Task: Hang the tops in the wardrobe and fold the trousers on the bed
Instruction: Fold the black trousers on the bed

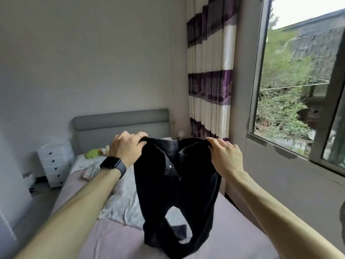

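Standing at the far left against the wall, a white chest of drawers sits just beside the bed, with a strip of floor running along that edge. A grey headboard closes off the far end, and a green soft toy lies near it. A crumpled pale cloth is spread on the pink sheet beneath the left forearm, which wears a dark watch.

The left hand grips one side of the waistband of the black trousers, fingers curled over the fabric. The trousers are held up above the bed with the fly open, the legs hanging and their lower ends bunched on the sheet. The right hand pinches the other side of the waistband.

Bare sheet lies to the right of the trousers. Behind, a purple-and-white striped curtain hangs in the corner, and an open window fills the right wall, close to the bed's right edge.
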`<state>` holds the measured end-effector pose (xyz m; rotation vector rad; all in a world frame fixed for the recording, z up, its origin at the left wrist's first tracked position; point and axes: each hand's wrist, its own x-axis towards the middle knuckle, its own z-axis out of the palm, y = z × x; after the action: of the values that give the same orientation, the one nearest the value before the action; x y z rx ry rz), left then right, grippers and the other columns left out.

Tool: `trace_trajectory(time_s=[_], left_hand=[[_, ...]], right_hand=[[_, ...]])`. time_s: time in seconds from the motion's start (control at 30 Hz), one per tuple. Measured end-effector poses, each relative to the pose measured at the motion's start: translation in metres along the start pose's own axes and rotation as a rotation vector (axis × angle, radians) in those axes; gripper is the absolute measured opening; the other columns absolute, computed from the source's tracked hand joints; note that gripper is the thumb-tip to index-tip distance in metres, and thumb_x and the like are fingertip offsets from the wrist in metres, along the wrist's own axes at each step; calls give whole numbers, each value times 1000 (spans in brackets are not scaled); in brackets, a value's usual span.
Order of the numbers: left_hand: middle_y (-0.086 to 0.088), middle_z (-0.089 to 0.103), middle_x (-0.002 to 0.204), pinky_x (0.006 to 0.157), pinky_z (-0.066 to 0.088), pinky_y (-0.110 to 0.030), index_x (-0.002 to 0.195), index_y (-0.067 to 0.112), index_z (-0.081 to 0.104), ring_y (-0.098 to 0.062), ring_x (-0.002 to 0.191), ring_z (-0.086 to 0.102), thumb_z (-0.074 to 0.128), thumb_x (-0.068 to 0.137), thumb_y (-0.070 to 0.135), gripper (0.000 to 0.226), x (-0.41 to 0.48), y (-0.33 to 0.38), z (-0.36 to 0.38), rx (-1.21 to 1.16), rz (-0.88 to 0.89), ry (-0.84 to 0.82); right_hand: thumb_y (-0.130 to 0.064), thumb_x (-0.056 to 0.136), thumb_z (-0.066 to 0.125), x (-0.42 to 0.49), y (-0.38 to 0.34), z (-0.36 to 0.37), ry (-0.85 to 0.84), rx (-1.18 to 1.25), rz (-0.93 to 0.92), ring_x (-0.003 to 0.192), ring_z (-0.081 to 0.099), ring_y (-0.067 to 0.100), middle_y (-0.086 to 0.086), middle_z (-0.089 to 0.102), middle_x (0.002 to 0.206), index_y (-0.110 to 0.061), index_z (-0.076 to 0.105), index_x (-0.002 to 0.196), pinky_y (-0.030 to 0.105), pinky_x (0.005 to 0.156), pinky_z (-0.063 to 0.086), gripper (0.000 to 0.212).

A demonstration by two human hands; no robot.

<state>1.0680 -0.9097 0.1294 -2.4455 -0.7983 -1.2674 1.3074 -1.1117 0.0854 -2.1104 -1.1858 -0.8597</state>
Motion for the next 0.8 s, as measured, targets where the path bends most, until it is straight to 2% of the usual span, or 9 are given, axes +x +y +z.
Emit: trace_trajectory(time_s=[0.1, 0.2, 0.3, 0.37, 0.43, 0.5, 0.67, 0.8], left_hand=[[-6, 73, 92, 75, 54, -38, 106, 31, 74, -35, 89, 67, 65, 94, 29, 15, 30, -21, -31, -91, -170, -75], [-4, 75, 96, 82, 55, -41, 99, 27, 74, -32, 92, 68, 62, 96, 22, 14, 44, -41, -63, -143, -214, -121], [-4, 67, 87, 70, 52, -40, 101, 30, 59, -35, 81, 64, 52, 99, 18, 13, 30, -45, -89, -36, -162, -84], [-3, 59, 82, 62, 44, -36, 101, 30, 49, -36, 75, 60, 46, 100, 16, 14, 20, -47, -103, -26, -179, -43], [-7, 60, 88, 64, 43, -37, 104, 27, 49, -37, 78, 60, 44, 101, 16, 12, 22, -50, -122, -38, -183, -23], [-9, 62, 95, 69, 49, -40, 110, 26, 50, -38, 81, 61, 43, 102, 17, 14, 31, -51, -141, -30, -172, 3], [-5, 52, 100, 71, 52, -44, 112, 32, 47, -37, 76, 57, 35, 99, 14, 25, 52, -48, -182, 48, -247, 47], [-5, 48, 101, 63, 41, -37, 109, 24, 45, -32, 71, 48, 34, 95, 6, 25, 73, -51, -205, 129, -293, 99]], right_hand=[[-33, 100, 55, 28, -15, -24, 80, 85, 27, 95, 68, 28, -3, 72, 112, -28, 65, 125, 36, 72, 49, 27], [-32, 100, 54, 52, -33, -44, 200, 197, 86, 90, 66, 28, -1, 71, 105, -24, 65, 116, 31, 66, 38, 21], [-27, 101, 51, 64, -58, -56, 201, 208, 94, 91, 63, 28, 2, 69, 104, -19, 62, 114, 32, 66, 36, 20], [-27, 101, 49, 67, -70, -59, 178, 200, 97, 92, 63, 28, 2, 69, 106, -19, 62, 114, 32, 67, 36, 20], [-26, 101, 49, 71, -80, -65, 196, 218, 85, 94, 64, 29, 3, 70, 108, -19, 62, 116, 33, 68, 39, 21], [-24, 101, 50, 80, -92, -74, 232, 229, 70, 96, 64, 30, 5, 70, 108, -18, 62, 117, 35, 69, 41, 21], [-22, 98, 54, 108, -128, -105, 308, 211, 18, 98, 62, 34, 7, 69, 108, -20, 62, 119, 41, 77, 45, 23], [-21, 96, 56, 130, -140, -123, 389, 190, -7, 95, 61, 33, 5, 68, 105, -22, 62, 117, 41, 77, 44, 21]])
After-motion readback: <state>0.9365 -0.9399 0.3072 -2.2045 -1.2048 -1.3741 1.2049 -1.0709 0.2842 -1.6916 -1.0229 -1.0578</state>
